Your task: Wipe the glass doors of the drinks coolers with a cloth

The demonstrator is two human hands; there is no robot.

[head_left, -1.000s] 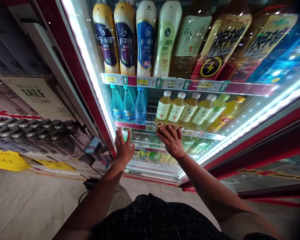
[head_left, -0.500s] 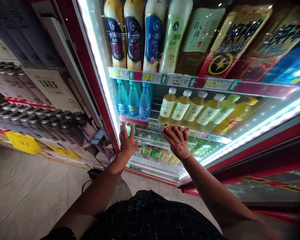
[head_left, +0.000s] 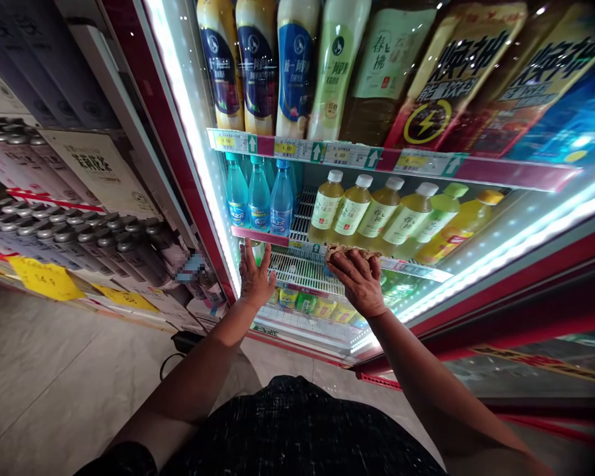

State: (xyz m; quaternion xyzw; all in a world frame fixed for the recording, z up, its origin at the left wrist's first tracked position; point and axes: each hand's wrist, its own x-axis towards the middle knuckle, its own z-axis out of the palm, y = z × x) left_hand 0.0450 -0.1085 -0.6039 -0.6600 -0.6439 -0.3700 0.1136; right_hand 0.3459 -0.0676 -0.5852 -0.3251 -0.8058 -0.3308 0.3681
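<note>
My right hand [head_left: 361, 283] presses a crumpled brown cloth [head_left: 333, 251] against the front edge of the middle shelf [head_left: 416, 266]. Its fingers lie over the cloth, which is partly hidden under them. Just behind that edge stands a row of yellow-green tea bottles [head_left: 371, 210] with white caps. My left hand [head_left: 256, 279] is raised with its fingers spread and nothing in it. It is close to the left end of the same shelf edge, below some blue bottles [head_left: 258, 198]; whether it touches the edge I cannot tell.
Large bottles [head_left: 297, 73] fill the upper shelf, above a price-tag strip [head_left: 337, 153]. Small packs [head_left: 306, 303] sit on a lower level under a wire rack [head_left: 307, 272]. A lit red frame borders the fridge. Shelved bottles [head_left: 89, 238] and yellow price cards [head_left: 44, 277] are at left.
My right hand and the cloth have slid a little to the right along the shelf edge. My left hand stays nearly in place. The whole view has shifted slightly.
</note>
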